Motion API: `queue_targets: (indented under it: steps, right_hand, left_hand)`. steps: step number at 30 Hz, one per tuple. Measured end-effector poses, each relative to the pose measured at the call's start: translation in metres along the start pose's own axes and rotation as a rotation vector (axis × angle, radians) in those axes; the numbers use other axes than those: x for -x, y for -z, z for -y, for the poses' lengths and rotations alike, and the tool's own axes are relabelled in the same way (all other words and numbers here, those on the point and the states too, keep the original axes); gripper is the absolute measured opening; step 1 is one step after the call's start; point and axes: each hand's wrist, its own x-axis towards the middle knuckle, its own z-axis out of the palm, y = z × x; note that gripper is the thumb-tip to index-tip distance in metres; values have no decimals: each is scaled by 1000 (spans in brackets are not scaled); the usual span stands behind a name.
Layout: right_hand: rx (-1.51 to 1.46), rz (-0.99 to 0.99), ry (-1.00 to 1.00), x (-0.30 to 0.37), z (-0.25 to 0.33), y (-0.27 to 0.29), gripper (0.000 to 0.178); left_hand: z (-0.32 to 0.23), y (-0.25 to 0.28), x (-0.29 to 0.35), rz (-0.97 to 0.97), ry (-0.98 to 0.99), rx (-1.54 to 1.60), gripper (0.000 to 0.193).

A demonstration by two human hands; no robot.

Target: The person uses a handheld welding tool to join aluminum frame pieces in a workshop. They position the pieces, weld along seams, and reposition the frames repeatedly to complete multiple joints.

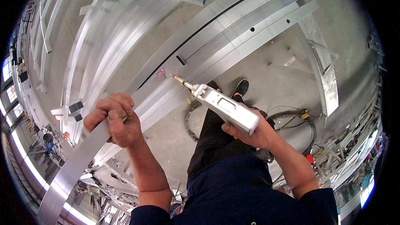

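In my right hand [256, 131] is a silver handheld laser welding gun [227, 104], its narrow brass-coloured nozzle pointing up and left. Just past the nozzle tip, a red light spot [161, 73] shows on a long metal profile [200, 33] with a dark slot running along it. I cannot tell whether the tip touches the metal. My left hand [114, 118] is closed around the upper end of a flat, brushed metal bar [68, 175], which slants down to the lower left. Its fingers are curled, and they hide that end of the bar.
Other long metal profiles [104, 37] lie at the upper left. A metal frame stand [323, 71] is on the right. Black cable [310, 129] coils on the concrete floor [266, 62] near my shoe [242, 86]. Scrap metal pieces [333, 156] crowd the lower right.
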Motion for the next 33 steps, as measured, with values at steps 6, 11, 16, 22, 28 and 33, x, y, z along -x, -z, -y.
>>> queue_targets:
  steps: [6,11,16,22,28,33]
  right_hand:
    - [-176,63,4,-27,-3,-5,47]
    - [-291,110,-94,-31,-9,-6,43]
    - [-370,94,-42,-35,-16,-10,44]
    - [-328,138,-85,-41,-17,-8,52]
    - [-319,155,-116,-42,-15,-6,54]
    - [-344,152,-75,-43,-13,-6,52]
  left_hand:
    - [1,-2,0,-4,-16,-13,21]
    - [1,0,1,-10,-19,1,22]
    - [-1,-4,2,-23,-10,4,21]
    - [-2,-4,0,-11,-2,-42,21]
    - [-3,-4,-1,13,16,-41,21]
    - [-4,-7,0,-18,28,-35,21]
